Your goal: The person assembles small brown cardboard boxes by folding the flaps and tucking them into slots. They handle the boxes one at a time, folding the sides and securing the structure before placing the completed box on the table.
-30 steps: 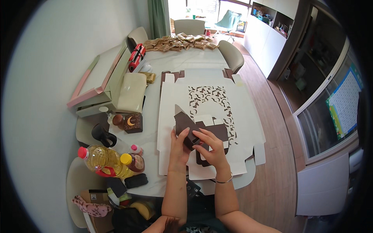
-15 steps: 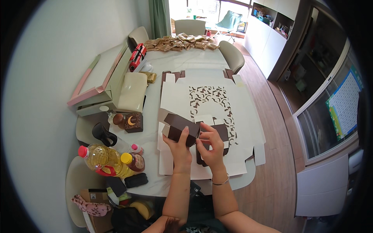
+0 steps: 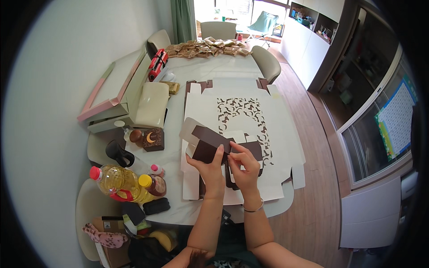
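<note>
A small dark brown cardboard box (image 3: 209,144), partly folded with a cream flap sticking out to the left, is held above the table. My left hand (image 3: 208,164) grips it from below, thumb and fingers around its near side. Touching it on the right, my right hand (image 3: 244,161) pinches the box's near right edge. Under both hands lies a large flat cream box sheet (image 3: 237,119) with a brown cut-out pattern. More brown card pieces (image 3: 255,150) lie just behind my right hand.
Left of the sheet sit a small brown box with a moon shape (image 3: 153,139), a cream cushion (image 3: 152,104) and a pink-edged tray (image 3: 111,89). An oil bottle (image 3: 117,182) stands at the near left. Packets (image 3: 205,47) pile up at the far end, with chairs (image 3: 266,64) around.
The brown box has been turned and folded from a raised pointed flap into a flatter, boxier shape. Both hands shifted slightly while keeping hold of it.
</note>
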{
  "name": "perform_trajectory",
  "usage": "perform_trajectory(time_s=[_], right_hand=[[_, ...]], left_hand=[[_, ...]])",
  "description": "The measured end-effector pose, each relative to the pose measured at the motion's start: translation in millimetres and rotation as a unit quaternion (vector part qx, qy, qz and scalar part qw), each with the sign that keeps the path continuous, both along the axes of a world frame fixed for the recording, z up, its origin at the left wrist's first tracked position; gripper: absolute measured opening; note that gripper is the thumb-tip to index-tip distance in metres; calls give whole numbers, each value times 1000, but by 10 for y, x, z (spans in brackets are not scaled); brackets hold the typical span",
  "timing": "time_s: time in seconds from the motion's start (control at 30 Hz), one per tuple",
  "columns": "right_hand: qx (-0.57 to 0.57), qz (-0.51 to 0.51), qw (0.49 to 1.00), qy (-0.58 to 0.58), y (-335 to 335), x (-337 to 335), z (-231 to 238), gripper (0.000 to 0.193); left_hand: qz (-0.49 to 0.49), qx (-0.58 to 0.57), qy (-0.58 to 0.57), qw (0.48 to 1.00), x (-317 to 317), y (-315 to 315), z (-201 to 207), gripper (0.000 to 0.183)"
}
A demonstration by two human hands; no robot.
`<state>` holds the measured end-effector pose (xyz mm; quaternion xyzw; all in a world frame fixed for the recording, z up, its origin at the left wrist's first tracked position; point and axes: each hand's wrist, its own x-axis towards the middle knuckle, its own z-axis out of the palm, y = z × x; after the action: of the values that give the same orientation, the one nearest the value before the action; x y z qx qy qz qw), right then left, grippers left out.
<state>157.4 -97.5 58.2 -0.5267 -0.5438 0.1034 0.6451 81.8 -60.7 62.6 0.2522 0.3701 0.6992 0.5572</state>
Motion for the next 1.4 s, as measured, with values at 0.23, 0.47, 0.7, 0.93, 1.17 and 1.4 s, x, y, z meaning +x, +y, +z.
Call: perform_trajectory(time_s=[0.23,0.47,0.7,0.93,1.17,1.4], right_hand=[[11,6,989,147,49,-133,123,23],[-42,201,933,297,37,209,-137,44],[-43,216,949,227,25,181,-73,48],[-70,264,925,264,-11,246,-165,43],[-100,267,916,281,-31,307,-139,37],[-133,253,911,296,-52,352,-118,31]], left_hand=[[-16,13,-17,1000,2,9,-21,83],[-191,-26,-27,981,-241,148,-14,49],[-263,-30,55,963,-338,197,-102,50],[-374,-15,-250,893,-342,210,11,66],[-357,-68,-313,877,-304,203,-47,61],[-372,-99,-316,867,-299,192,-42,58]])
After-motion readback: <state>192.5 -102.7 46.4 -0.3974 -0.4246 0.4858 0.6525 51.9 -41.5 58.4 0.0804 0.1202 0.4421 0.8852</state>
